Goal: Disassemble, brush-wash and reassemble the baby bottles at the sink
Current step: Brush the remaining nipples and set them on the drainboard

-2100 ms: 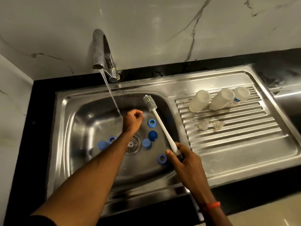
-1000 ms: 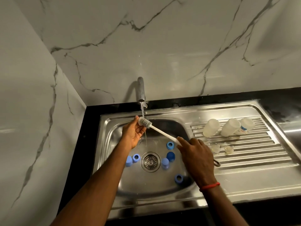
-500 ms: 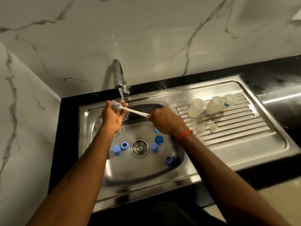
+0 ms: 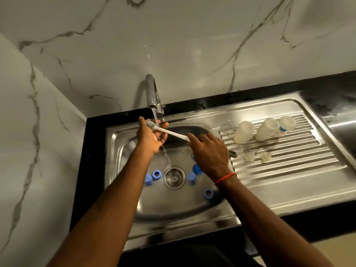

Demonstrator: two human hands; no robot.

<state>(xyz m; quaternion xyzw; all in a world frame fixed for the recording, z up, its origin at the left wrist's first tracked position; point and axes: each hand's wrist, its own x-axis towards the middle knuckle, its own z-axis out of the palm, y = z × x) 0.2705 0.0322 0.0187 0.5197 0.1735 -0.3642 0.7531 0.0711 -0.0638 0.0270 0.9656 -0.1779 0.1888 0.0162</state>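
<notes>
My right hand [image 4: 209,153] grips the white handle of the bottle brush [image 4: 173,133]. The brush's grey head lies in my left hand [image 4: 150,135], whose fingers curl round it under the running water from the tap [image 4: 152,93]. Three clear bottle bodies [image 4: 266,129] lie on the drainboard [image 4: 300,170], with two clear teats [image 4: 257,156] in front of them. Several blue caps and collars [image 4: 156,174] lie in the sink basin [image 4: 173,207] around the drain [image 4: 174,177].
A black counter [image 4: 327,85] frames the steel sink. Marble walls rise behind and to the left. Water splashes into the basin below my left hand.
I have brought the brush head up under the tap and my left hand has closed round it. Over the last half second the hands have barely shifted.
</notes>
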